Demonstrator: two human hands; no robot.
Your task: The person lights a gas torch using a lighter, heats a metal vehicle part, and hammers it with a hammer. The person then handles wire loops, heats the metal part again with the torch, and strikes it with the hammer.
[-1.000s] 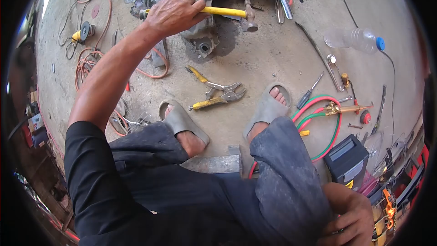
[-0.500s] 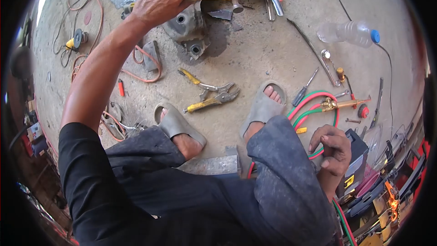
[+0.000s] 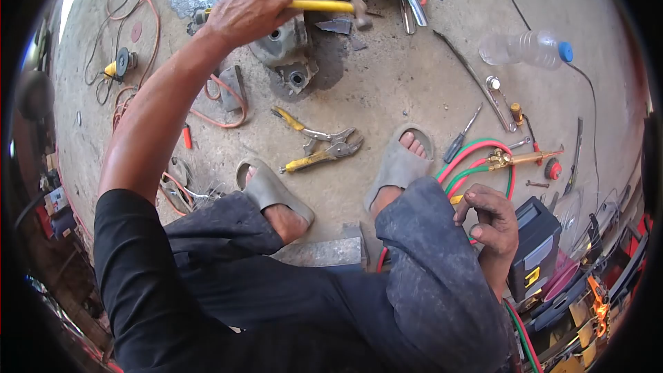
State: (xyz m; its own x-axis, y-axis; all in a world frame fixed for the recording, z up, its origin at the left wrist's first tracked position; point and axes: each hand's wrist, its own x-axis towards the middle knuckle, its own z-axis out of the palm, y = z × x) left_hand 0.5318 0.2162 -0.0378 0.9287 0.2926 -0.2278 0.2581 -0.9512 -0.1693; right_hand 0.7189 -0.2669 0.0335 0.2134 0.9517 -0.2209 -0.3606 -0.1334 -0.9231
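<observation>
My left hand (image 3: 250, 15) is wrapped round the yellow handle of a hammer (image 3: 324, 5), whose head is slightly blurred. The hammer extends to the right, above or against a dark, greasy metal vehicle part (image 3: 293, 48); whether it touches cannot be told. A flat dark metal piece (image 3: 335, 25) lies below the hammer head. Beside my right knee, my right hand (image 3: 492, 220) hangs with fingers loosely curled, the thumb apart and nothing visible in it. Red and green hoses (image 3: 464, 159) of a brass torch (image 3: 518, 158) pass close to that hand.
Locking pliers (image 3: 321, 146) lie between my feet. To the right are a screwdriver (image 3: 463, 135), a ratchet (image 3: 502, 100), a plastic bottle (image 3: 521, 50) and a black toolbox (image 3: 535, 245). An angle grinder (image 3: 121, 63) and orange cord (image 3: 231, 124) lie left.
My left hand and the hammer have moved slightly down and to the right in the view. My right hand has shifted a little left, toward the knee.
</observation>
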